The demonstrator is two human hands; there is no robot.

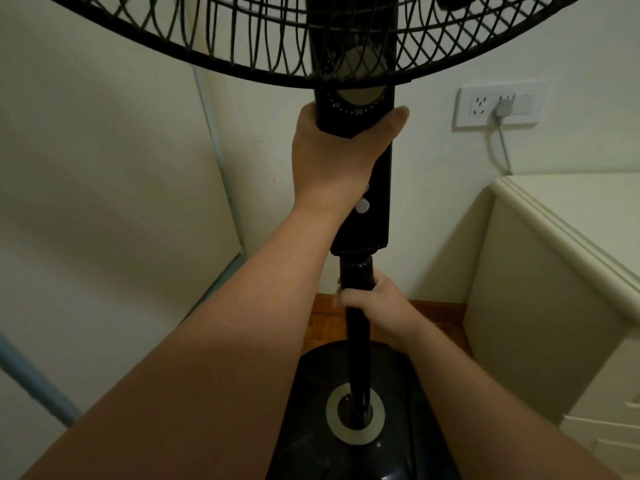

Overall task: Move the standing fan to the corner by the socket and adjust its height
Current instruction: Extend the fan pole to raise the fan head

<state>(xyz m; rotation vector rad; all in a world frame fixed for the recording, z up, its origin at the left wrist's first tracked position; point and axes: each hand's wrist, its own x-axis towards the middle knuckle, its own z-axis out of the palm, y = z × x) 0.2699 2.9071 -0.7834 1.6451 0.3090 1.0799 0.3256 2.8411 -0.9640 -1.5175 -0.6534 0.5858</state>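
A black standing fan [379, 216] stands upright right in front of me, in a room corner. Its wire cage [242, 39] fills the top of the view, and its round dark base [311, 403] rests on the wooden floor. My left hand [332, 150] is wrapped around the control column just under the timer dial [356, 98]. My right hand [377, 306] grips the pole [358, 358] right below the height collar [356, 271]. A white wall socket [498, 107] with a grey plug in it sits on the wall to the right of the fan.
A cream cabinet [561, 271] stands close on the right, its edge near the fan base. A pale panel with a light blue frame [214, 140] leans along the left wall. A grey cable [502, 147] drops from the socket behind the cabinet.
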